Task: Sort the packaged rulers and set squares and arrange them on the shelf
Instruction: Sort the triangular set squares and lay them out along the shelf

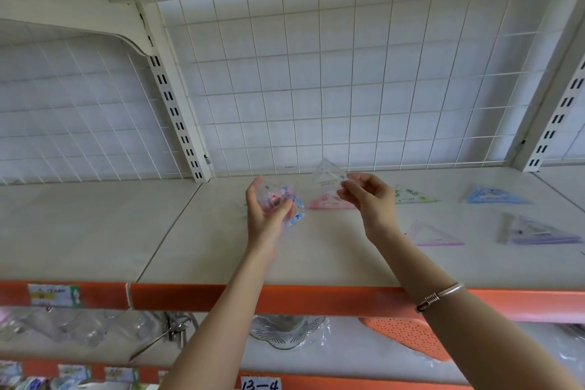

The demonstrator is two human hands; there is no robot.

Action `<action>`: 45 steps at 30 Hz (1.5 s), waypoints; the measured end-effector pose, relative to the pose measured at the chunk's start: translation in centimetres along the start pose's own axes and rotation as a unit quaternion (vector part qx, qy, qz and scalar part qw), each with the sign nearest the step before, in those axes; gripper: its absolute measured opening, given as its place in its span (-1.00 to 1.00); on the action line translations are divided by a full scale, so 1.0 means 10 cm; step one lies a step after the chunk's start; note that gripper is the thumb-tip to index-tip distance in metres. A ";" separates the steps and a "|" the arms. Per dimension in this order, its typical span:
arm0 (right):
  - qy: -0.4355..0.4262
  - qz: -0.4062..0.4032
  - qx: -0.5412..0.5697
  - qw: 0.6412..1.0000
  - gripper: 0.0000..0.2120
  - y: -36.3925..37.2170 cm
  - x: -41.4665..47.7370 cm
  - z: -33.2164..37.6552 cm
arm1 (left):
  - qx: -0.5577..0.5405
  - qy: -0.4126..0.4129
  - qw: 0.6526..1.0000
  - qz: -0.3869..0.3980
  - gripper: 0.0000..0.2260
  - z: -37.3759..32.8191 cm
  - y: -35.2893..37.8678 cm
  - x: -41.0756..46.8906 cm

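Bundle of packs (293, 210) gripped in left hand (269, 212), above shelf (221, 247). Clear set square (327, 173) pinched at a corner by right hand (368, 198), raised just over pink pack (327, 202) lying flat. Green pack (411, 196), blue pack (493, 196) and purple packs (538, 233) flat farther right, apart.

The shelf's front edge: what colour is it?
Orange; the shelf edge shows best in the head view.
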State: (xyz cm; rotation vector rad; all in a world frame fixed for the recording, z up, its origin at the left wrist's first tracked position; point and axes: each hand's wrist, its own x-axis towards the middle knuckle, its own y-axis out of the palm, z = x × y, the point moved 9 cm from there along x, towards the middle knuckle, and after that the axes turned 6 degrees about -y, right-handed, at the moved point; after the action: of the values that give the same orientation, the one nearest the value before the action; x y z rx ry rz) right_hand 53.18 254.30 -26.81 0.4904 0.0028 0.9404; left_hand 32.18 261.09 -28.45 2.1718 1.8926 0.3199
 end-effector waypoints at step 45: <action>-0.283 0.292 -0.474 0.781 -0.55 0.59 -0.34 -0.04 | 0.206 0.021 0.978 0.038 -0.73 0.07 0.10 0.00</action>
State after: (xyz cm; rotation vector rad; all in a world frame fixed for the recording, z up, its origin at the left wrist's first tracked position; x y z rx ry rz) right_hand 46.48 254.72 -25.42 -0.2249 -1.1881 1.2164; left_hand 33.35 260.89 -28.77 2.5182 2.0487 -0.0212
